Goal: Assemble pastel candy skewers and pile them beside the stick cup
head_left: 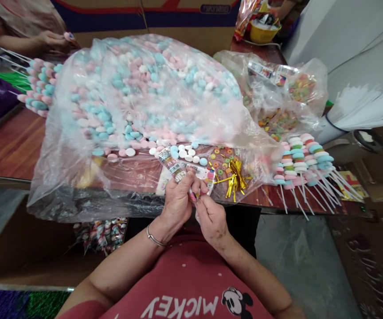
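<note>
My left hand point(178, 195) is closed round a printed clear plastic bag point(170, 161), whose barcoded end sticks up past the fingers. My right hand point(213, 219) meets it at chest level, thumb and fingers pinched on a small pinkish part of the bag between the hands. What fills the bag is mostly covered by my fingers. Just beyond lie more flat printed bags point(208, 175). A bundle of gold twist ties point(236, 179) sits to the right, beside gummy rings point(224, 159). Loose marshmallows point(191, 153) in white and blue lie ahead of my hands.
A huge clear bag of marshmallows point(145, 84) covers much of the table point(8, 137). Marshmallow skewers point(299, 159) lie at the right edge, near a container of white sticks point(361, 108) and a lidded mug point(361, 141). A cardboard box point(28, 248) holds wrapped skewers. Another person's hand point(53, 40) works across the table.
</note>
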Motion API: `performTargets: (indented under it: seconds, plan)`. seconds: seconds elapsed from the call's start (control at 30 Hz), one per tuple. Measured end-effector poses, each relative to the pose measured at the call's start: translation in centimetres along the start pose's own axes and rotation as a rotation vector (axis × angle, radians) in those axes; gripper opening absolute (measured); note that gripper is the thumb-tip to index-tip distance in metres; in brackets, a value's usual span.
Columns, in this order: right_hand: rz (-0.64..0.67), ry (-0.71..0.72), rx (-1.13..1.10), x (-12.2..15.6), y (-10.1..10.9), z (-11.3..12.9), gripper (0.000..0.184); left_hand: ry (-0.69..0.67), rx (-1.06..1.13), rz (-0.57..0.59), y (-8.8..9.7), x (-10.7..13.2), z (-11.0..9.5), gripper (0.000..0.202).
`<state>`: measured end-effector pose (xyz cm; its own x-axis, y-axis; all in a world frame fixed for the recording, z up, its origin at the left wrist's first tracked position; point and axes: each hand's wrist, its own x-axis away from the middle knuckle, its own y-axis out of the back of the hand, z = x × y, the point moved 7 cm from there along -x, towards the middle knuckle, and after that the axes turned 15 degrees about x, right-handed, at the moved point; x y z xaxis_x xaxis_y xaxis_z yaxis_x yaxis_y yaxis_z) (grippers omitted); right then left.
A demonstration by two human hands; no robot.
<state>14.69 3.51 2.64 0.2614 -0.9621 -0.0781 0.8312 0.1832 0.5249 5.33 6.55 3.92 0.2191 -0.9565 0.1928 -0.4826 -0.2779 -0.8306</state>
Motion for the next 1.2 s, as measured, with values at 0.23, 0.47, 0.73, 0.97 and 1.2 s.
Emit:
performTargets:
  seconds: [0.23, 0.47, 0.73, 0.97, 1.2]
  plan:
    - [-0.007, 0.037, -0.028, -0.3, 0.4, 0.4, 0.033, 0.057, -0.174, 0.065, 0.6, 1.1, 1.6, 0.043]
    - [-0.295, 0.312, 0.422, -0.1, 5.6, 3.7, 0.021, -0.058, -0.316, 0.059, 0.9, 1.7, -0.6, 0.032]
    - [-0.074, 0.398, 0.571, -1.9, 3.7, 4.2, 0.024, -0.219, -0.852, 0.399, -0.2, 3.7, 0.5, 0.009]
    - [0.09, 0.381, 0.718, -1.6, 1.8, 2.0, 0.021, 0.072, -1.432, 0.984, -3.2, 7.3, -1.1, 0.02]
    - [0.121, 0.738, 0.864, 0.3, -0.9, 4.1, 0.026, -0.023, -1.477, 0.888, -3.6, 4.4, -5.0, 0.035]
